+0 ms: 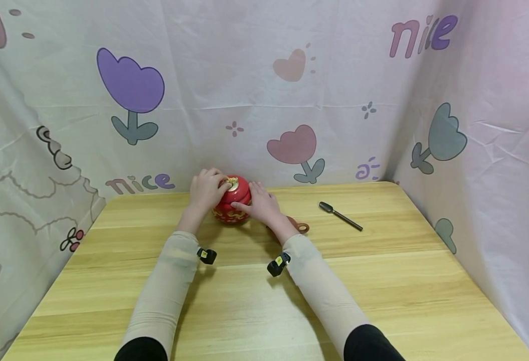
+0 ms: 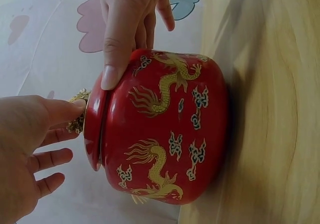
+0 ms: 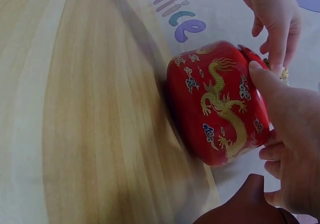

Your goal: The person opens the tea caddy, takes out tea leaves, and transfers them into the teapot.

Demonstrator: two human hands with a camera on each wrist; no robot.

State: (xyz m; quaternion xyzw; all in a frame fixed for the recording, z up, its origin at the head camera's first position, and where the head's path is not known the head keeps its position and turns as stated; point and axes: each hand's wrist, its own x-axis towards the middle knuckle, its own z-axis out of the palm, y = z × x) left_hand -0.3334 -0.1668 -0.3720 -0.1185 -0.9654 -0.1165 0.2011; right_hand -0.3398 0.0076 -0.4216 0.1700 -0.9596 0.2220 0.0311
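A red lidded jar [image 1: 230, 215] with gold dragons and small clouds stands upright near the table's back edge. My left hand [image 1: 204, 190] pinches the gold knob [image 2: 76, 126] on top of its lid [image 2: 93, 134]. In the left wrist view the lid sits tilted, with a dark gap between it and the jar's rim on one side. My right hand [image 1: 264, 204] holds the jar's upper side, thumb at the rim and the other fingers round the far side. The inside of the jar is hidden.
A reddish-brown clay pot [image 3: 250, 204] with a spout and a loop handle [image 1: 303, 228] stands right of the jar, mostly behind my right forearm. Farther right lies a dark spoon-like tool [image 1: 341, 216]. A patterned cloth [image 1: 228, 85] hangs behind the wooden table [image 1: 237, 301].
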